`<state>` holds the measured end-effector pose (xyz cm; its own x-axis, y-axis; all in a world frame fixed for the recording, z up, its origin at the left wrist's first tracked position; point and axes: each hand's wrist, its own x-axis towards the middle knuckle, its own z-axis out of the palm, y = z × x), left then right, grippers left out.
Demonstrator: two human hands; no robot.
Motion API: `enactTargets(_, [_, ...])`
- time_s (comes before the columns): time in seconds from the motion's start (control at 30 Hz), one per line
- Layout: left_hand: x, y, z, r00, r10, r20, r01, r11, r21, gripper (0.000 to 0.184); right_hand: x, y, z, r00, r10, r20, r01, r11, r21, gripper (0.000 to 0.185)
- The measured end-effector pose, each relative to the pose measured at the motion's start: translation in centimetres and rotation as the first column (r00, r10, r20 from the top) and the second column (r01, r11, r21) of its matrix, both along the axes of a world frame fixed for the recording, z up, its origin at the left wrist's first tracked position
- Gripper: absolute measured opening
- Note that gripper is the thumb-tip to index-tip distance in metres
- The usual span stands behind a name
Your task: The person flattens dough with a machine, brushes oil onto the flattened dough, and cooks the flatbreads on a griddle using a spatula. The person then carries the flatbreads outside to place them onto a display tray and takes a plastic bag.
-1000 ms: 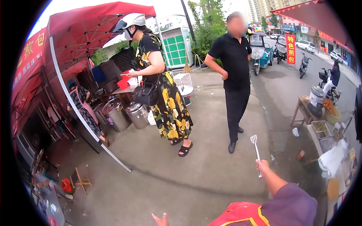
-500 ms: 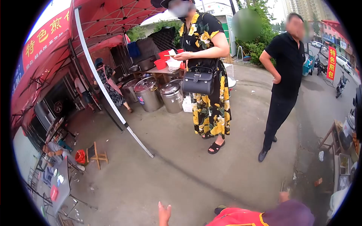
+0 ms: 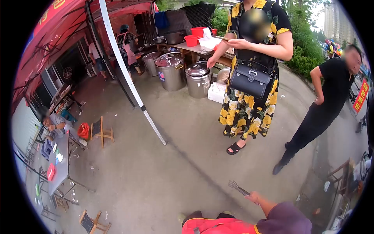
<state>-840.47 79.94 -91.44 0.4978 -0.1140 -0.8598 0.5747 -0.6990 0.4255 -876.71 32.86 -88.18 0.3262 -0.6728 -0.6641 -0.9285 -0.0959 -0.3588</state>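
Low in the view, my right hand (image 3: 254,197) is closed around the handle end of a pair of metal tongs (image 3: 238,187). The tongs point up and to the left over the concrete ground, and nothing shows between their tips. My left hand is out of view. A red apron (image 3: 218,226) covers my front at the bottom edge. Ahead stands a person in a flowered dress (image 3: 249,113), one hand raised with a thin object in it and a black handbag (image 3: 251,80) hanging at the waist.
Another person in dark clothes (image 3: 323,109) stands to the right. A white tent pole (image 3: 130,76) slants down on the left. Steel pots (image 3: 171,76) stand by a table with red basins (image 3: 191,40). At left are a grey table (image 3: 60,171) and folding stools (image 3: 102,132).
My view has swung left. My left hand has dropped out of sight, while my right hand and the tongs have come further into view. The flowered-dress person's other arm now hangs lower.
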Motion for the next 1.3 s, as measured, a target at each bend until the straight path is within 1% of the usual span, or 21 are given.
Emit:
enactTargets(0.1, [3.0, 5.0, -2.7, 0.983, 0.135, -0.126, -0.136, 0.991, -0.005, 0.035, 4.2, 0.4, -0.9, 0.997, 0.063, -0.039, -0.067, 0.993, -0.097, 0.051])
enactTargets(0.2, [9.5, 7.6, -4.6, 0.969, 0.185, -0.162, -0.199, 0.977, -0.076, 0.030, 7.3, 2.2, -0.5, 0.997, -0.026, -0.066, 0.013, 0.983, -0.184, 0.047])
enactTargets(0.37, [23.6, 1.7, 1.3, 0.974, 0.198, 0.110, -0.168, 0.957, -0.234, 0.029, 12.7, 7.1, 5.6, 0.948, -0.087, -0.305, 0.054, 0.992, -0.114, 0.047])
enactTargets(0.5, [33.5, -4.1, 5.1, 0.926, -0.186, 0.327, 0.239, 0.962, -0.129, 0.041, 18.5, 8.9, 8.9, 0.943, -0.123, -0.310, 0.099, 0.991, -0.092, 0.047])
enactTargets(0.53, [34.5, -7.7, 8.1, 0.858, -0.332, 0.393, 0.380, 0.924, -0.049, 0.046, 21.3, 9.3, 11.4, 0.959, -0.226, -0.169, 0.212, 0.973, -0.096, 0.046])
enactTargets(0.6, [34.6, -15.3, 13.9, 0.829, -0.501, 0.249, 0.555, 0.791, -0.258, 0.063, 28.3, 9.9, 17.2, 0.906, -0.408, 0.111, 0.415, 0.908, -0.052, 0.045])
enactTargets(0.63, [34.0, -19.3, 15.9, 0.724, -0.646, 0.240, 0.687, 0.645, -0.335, 0.067, 32.1, 9.5, 20.4, 0.901, -0.387, 0.195, 0.405, 0.913, -0.059, 0.044])
enactTargets(0.67, [32.9, -22.8, 17.9, 0.694, -0.704, 0.153, 0.669, 0.552, -0.497, 0.073, 35.5, 9.7, 22.3, 0.892, -0.363, 0.268, 0.391, 0.919, -0.057, 0.044])
enactTargets(0.73, [31.0, -28.3, 23.0, 0.546, -0.835, 0.060, 0.685, 0.405, -0.605, 0.077, 40.7, 9.4, 22.3, 0.762, -0.264, 0.591, 0.370, 0.927, -0.063, 0.047])
enactTargets(0.8, [29.0, -31.5, 24.5, 0.592, -0.804, 0.051, 0.552, 0.359, -0.752, 0.075, 46.0, 10.2, 24.5, 0.667, -0.281, 0.690, 0.396, 0.918, -0.009, 0.052])
enactTargets(0.87, [28.1, -33.2, 26.7, 0.572, -0.796, -0.197, 0.232, 0.387, -0.892, 0.055, 49.4, 12.1, 25.0, 0.639, 0.018, 0.769, 0.407, 0.841, -0.357, 0.056])
enactTargets(0.9, [27.2, -33.0, 26.5, 0.557, -0.802, -0.215, 0.257, 0.413, -0.874, 0.051, 50.9, 13.7, 27.8, 0.660, -0.116, 0.742, 0.411, 0.883, -0.227, 0.055])
enactTargets(0.97, [27.8, -33.3, 25.8, 0.574, -0.791, -0.211, 0.311, 0.449, -0.838, 0.043, 51.0, 16.5, 31.2, 0.757, -0.205, 0.620, 0.352, 0.928, -0.122, 0.055])
enactTargets(1.0, [28.4, -33.2, 24.4, 0.492, -0.830, -0.261, 0.302, 0.444, -0.843, 0.040, 51.1, 17.6, 31.6, 0.800, -0.233, 0.552, 0.319, 0.946, -0.062, 0.055])
enactTargets(1.03, [28.6, -32.9, 23.9, 0.533, -0.794, -0.292, 0.302, 0.501, -0.811, 0.040, 49.1, 19.8, 29.2, 0.677, -0.202, 0.708, 0.435, 0.886, -0.163, 0.056])
enactTargets(1.07, [29.1, -32.4, 23.5, 0.573, -0.752, -0.324, 0.292, 0.558, -0.777, 0.040, 47.5, 22.7, 30.0, 0.671, -0.352, 0.652, 0.660, 0.685, -0.309, 0.058])
enactTargets(1.1, [30.0, -31.7, 22.7, 0.584, -0.742, -0.328, 0.326, 0.585, -0.743, 0.041, 42.5, 25.8, 26.8, 0.577, -0.443, 0.686, 0.812, 0.400, -0.425, 0.059])
enactTargets(1.13, [31.1, -31.2, 21.8, 0.597, -0.731, -0.331, 0.356, 0.611, -0.707, 0.043, 39.2, 29.3, 26.4, 0.564, -0.533, 0.631, 0.797, 0.150, -0.585, 0.059])
enactTargets(1.2, [33.6, -29.8, 19.2, 0.607, -0.718, -0.341, 0.413, 0.652, -0.636, 0.046, 31.7, 38.4, 29.1, 0.492, -0.759, 0.426, 0.400, -0.238, -0.885, 0.059])
enactTargets(1.27, [35.7, -27.9, 16.9, 0.575, -0.739, -0.352, 0.537, 0.665, -0.519, 0.044, 25.4, 49.3, 34.0, 0.229, -0.911, 0.343, 0.000, -0.352, -0.936, 0.060])
enactTargets(1.3, [36.5, -27.1, 15.4, 0.551, -0.762, -0.341, 0.568, 0.642, -0.515, 0.038, 23.7, 56.4, 37.1, 0.050, -0.948, 0.315, -0.170, -0.319, -0.932, 0.061])
